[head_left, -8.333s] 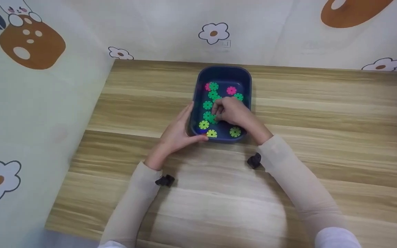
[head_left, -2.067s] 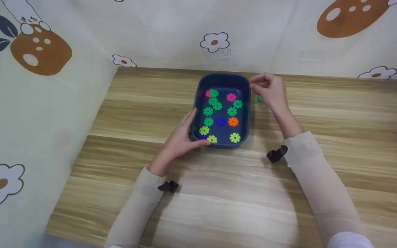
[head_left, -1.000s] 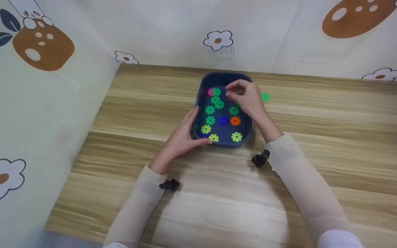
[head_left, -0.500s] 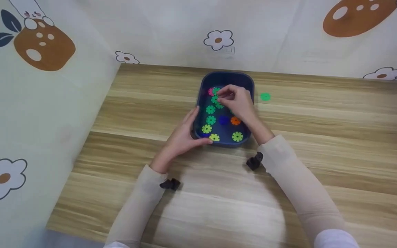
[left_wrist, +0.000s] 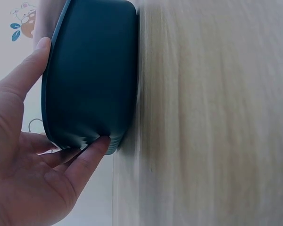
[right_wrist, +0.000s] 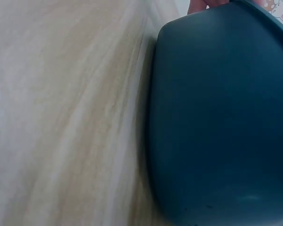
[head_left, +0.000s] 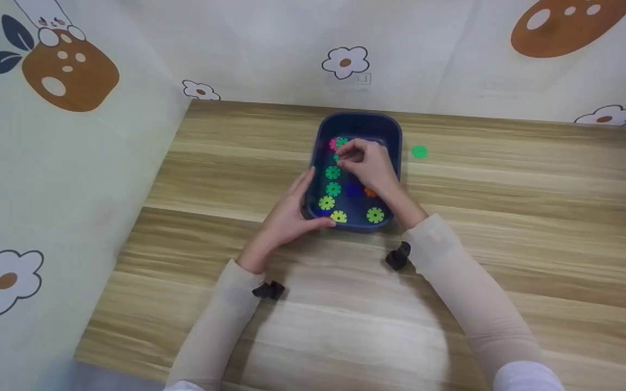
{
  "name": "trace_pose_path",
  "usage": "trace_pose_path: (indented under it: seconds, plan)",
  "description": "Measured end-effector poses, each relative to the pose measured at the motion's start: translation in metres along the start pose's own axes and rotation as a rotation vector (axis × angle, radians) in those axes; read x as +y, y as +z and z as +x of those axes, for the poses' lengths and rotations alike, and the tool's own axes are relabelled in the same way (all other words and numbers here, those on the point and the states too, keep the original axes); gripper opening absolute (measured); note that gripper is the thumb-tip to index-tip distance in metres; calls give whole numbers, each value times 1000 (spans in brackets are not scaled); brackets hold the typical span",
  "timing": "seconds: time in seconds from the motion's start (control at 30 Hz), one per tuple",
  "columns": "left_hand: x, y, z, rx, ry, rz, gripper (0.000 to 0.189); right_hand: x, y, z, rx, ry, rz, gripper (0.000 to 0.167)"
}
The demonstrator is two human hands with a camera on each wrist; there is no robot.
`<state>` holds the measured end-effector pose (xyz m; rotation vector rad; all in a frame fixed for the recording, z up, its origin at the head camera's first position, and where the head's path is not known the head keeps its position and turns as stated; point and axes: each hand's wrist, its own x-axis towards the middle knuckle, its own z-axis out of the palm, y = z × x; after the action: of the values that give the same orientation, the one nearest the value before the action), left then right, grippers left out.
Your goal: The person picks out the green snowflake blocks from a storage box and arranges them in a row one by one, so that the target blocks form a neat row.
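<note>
A dark blue rectangular tub stands on the wooden table, holding several flat notched snowflake discs. Along its left side runs a column of green discs; yellow discs lie at the near end, and an orange disc is partly covered. My left hand holds the tub's near left corner, thumb on the near rim and fingers along the left wall. My right hand reaches into the tub, thumb and index fingertip slightly apart over the green discs. A pink disc lies just beyond those fingertips.
One green disc lies on the wooden table to the right of the tub. The patterned wall rises behind the table's far edge, with another wall along the left.
My right hand has come from beside the tub's right side back into it and moved left and nearer. The green disc now lies uncovered on the table. My left hand keeps its hold.
</note>
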<state>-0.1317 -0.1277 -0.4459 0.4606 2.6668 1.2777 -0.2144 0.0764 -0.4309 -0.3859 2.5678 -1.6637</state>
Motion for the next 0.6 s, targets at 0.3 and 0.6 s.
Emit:
trace_pose_path:
  seconds: [0.3,0.6]
  plan:
    - [-2,1,1,7,12,1,109,3,2,-1,-61,29,-12,14]
    - [-1,1,0,4,2,-14,109,7,6,0,-143,46,-39,15]
